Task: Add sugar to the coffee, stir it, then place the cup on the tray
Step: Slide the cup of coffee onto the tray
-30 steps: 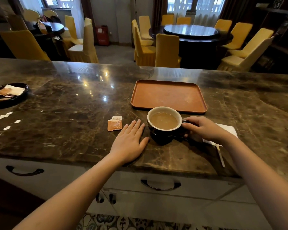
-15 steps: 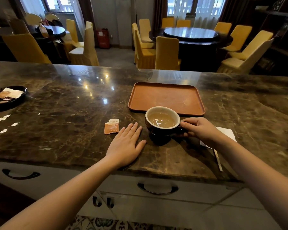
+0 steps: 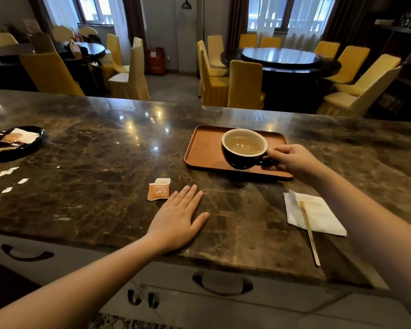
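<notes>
Cup [image 3: 244, 148] now over tray [image 3: 203, 148].

— Where's the cup [image 3: 243, 150]?

— Over the tray [image 3: 204, 148], upright, toward its right half. Dark outside, pale inside, filled with light brown coffee [image 3: 244, 144]. Whether its base touches the tray I can't tell.

— And the tray?

— Orange-brown, rectangular with rounded corners and a low rim, flat on the tabletop.

— The sugar?

— A torn orange and white sachet [image 3: 158, 189] lies flat, left of the tray's near edge. The wooden stirrer [image 3: 309, 230] rests across a white napkin [image 3: 318, 216] to the right.
</notes>
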